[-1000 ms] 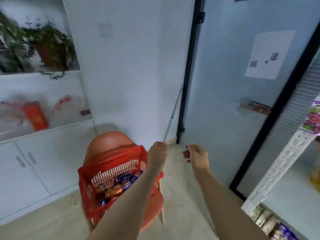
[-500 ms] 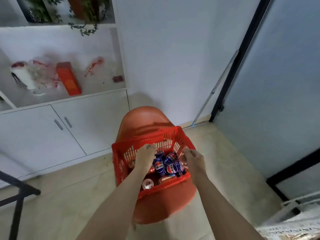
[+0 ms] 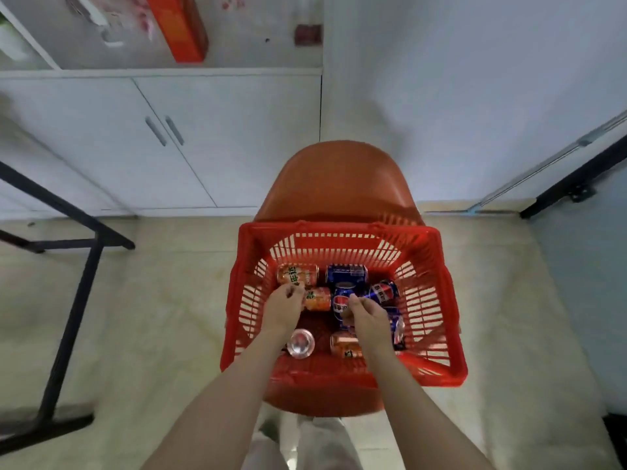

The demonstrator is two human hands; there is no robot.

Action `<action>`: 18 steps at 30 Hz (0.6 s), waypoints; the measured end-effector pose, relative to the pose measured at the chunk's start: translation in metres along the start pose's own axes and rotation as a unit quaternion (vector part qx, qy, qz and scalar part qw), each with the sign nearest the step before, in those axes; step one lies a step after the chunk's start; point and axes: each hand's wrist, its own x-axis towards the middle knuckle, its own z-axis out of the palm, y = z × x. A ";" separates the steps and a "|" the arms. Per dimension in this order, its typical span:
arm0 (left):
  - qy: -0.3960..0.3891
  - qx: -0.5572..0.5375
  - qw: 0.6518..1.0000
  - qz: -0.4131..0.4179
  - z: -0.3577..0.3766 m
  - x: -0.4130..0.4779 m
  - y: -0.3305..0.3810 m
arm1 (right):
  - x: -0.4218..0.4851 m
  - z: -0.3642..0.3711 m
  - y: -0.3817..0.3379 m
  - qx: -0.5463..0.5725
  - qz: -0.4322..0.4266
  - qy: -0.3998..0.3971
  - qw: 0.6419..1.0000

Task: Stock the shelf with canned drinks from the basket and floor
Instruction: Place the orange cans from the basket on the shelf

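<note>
A red plastic basket (image 3: 437,266) stands on the seat of an orange chair (image 3: 336,178). Inside lie several drink cans: orange ones (image 3: 298,273), blue cola ones (image 3: 346,273), and a can with its silver end up (image 3: 300,343). Both my hands are down in the basket. My left hand (image 3: 283,308) curls its fingers over the end of an orange can (image 3: 319,299). My right hand (image 3: 368,318) wraps a blue cola can (image 3: 341,300), thumb on top. Both cans still lie among the others. No shelf is in view.
White cabinet doors (image 3: 169,137) stand behind the chair on the left, with an open shelf holding an orange box (image 3: 179,25) above them. A black metal frame (image 3: 68,273) stands on the beige floor at left. A dark door frame (image 3: 573,184) is at right.
My view has tilted down from the door and wall onto the basket. Both hands have dropped from above the basket onto the cans inside it and curled around them.
</note>
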 end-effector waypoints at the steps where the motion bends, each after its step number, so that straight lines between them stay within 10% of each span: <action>1: 0.011 -0.003 1.000 -0.014 0.001 0.006 -0.006 | 0.009 0.005 0.006 -0.003 0.010 -0.011 1.000; 18: -0.008 0.009 0.994 -0.105 0.050 0.120 -0.076 | 0.125 0.065 0.068 -0.037 0.074 -0.115 0.990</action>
